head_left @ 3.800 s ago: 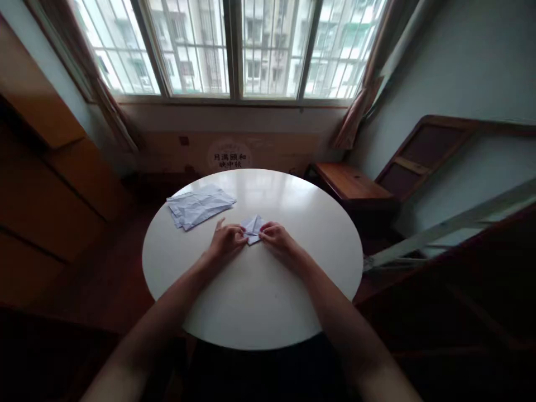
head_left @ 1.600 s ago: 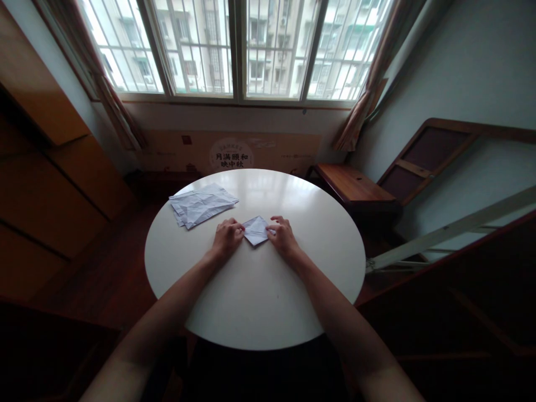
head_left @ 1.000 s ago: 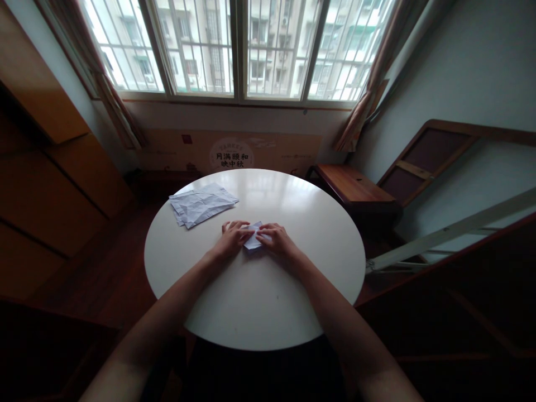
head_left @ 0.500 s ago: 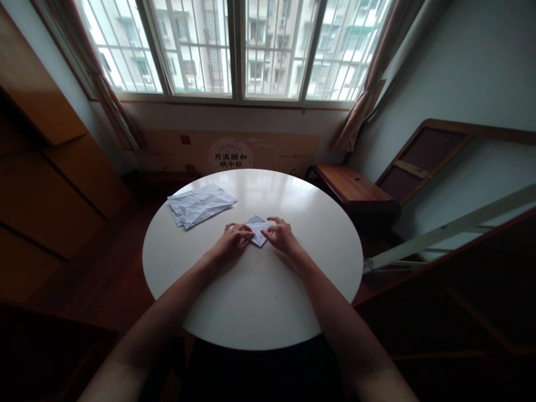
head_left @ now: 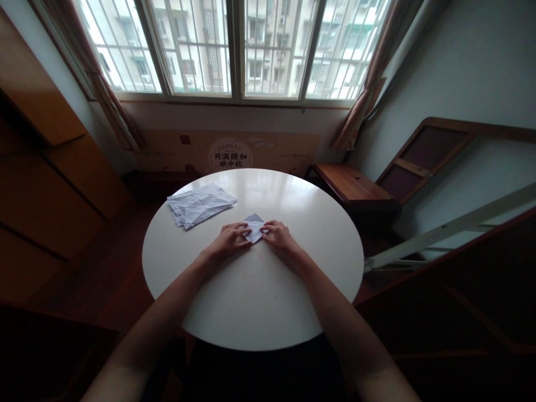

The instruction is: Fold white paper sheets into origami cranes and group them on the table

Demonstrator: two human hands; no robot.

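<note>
A small folded piece of white paper (head_left: 253,225) lies near the middle of the round white table (head_left: 251,301). My left hand (head_left: 228,240) rests on its left side, fingertips pressed onto the paper. On the other side my right hand (head_left: 278,237) pinches the paper's right edge with curled fingers. Both hands partly cover the paper's lower part, and only its upper pointed corner shows between them.
A loose stack of creased white sheets (head_left: 199,204) lies on the table's far left. Behind the table are a barred window, a cardboard panel with print (head_left: 228,153), and a low wooden bench (head_left: 352,183) at the right. Wooden cabinets stand at the left.
Over the last seconds my hands have spread apart, closed over the paper and shifted again. Since half a second ago they have drawn closer together on it, covering more of it.
</note>
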